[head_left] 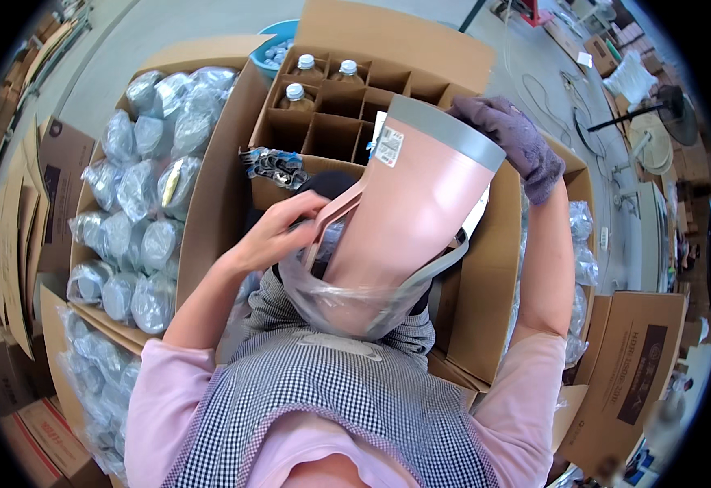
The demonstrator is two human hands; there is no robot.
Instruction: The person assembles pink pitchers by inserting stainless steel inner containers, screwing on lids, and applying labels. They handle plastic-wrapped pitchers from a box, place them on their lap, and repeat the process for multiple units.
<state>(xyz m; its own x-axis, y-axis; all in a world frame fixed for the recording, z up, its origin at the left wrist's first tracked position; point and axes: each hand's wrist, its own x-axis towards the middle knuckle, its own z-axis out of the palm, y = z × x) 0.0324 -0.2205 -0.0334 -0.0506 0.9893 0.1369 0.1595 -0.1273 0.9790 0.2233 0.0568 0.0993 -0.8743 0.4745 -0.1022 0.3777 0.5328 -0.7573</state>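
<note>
A large pink handled tumbler [416,195] with a grey band round its wide end leans in front of me, tilted to the right. A white label is stuck near the band. Its narrow lower end sits inside a clear plastic bag [347,302]. My bare left hand [286,228] closes at the tumbler's handle [341,213], beside the bag's edge; some fingertips are hidden. My right hand [514,142], in a grey-purple glove, grips the grey wide end from the far right side.
Ahead stands a divided carton [335,138] with several capped bottles and a bundle of dark strips [276,168] at its near edge. To the left, a carton holds bagged items [140,195]. An open carton [485,301] is at right, a blue basin [278,41] behind.
</note>
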